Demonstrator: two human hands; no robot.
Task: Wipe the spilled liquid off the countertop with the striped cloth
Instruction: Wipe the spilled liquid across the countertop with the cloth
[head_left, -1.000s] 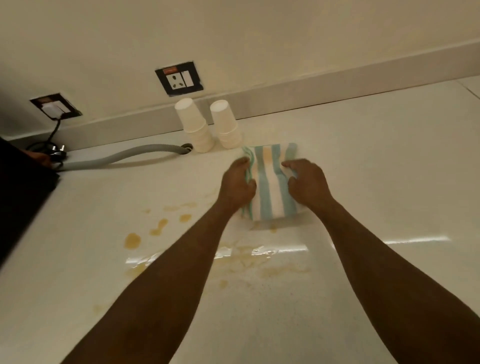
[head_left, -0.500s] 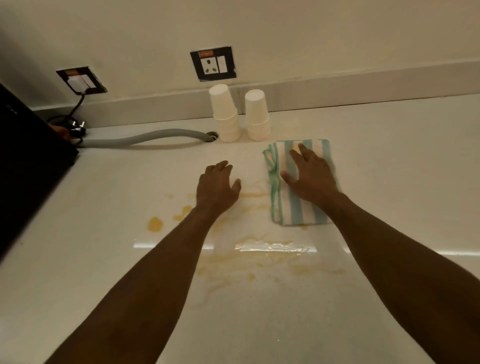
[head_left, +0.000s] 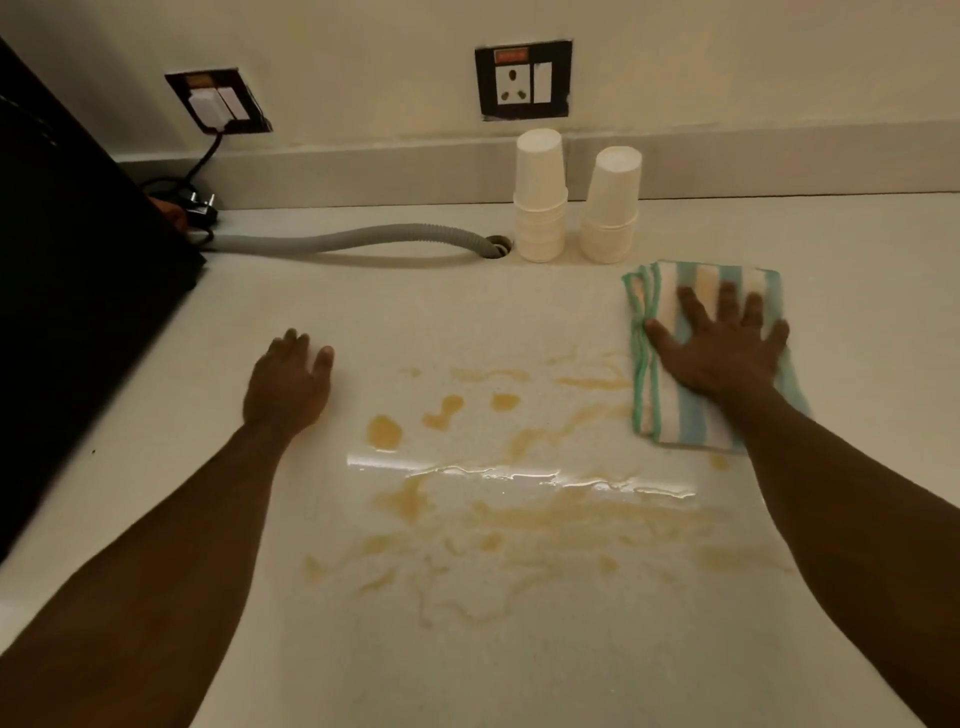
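Note:
A folded cloth (head_left: 672, 418) with green, blue and cream stripes lies on the white countertop (head_left: 467, 306), to the right of the spill. My right hand (head_left: 719, 348) presses flat on top of it with fingers spread and the thumb at its left edge. Yellowish-brown liquid (head_left: 498, 512) is smeared and pooled across the middle of the countertop, with separate drops (head_left: 384, 431) at its left. My left hand (head_left: 288, 384) rests on the bare surface left of the spill, fingers loosely curled, holding nothing.
Two stacks of upturned white paper cups (head_left: 540, 208) (head_left: 610, 208) stand by the back wall, just behind the cloth. A grey hose (head_left: 353, 241) runs into a hole in the countertop. A black appliance (head_left: 78, 286) fills the left side. Wall sockets (head_left: 522, 78) sit above.
My left hand let go of the cloth and moved left onto the bare countertop. My right hand flattened on the cloth, which now sits right of the spill.

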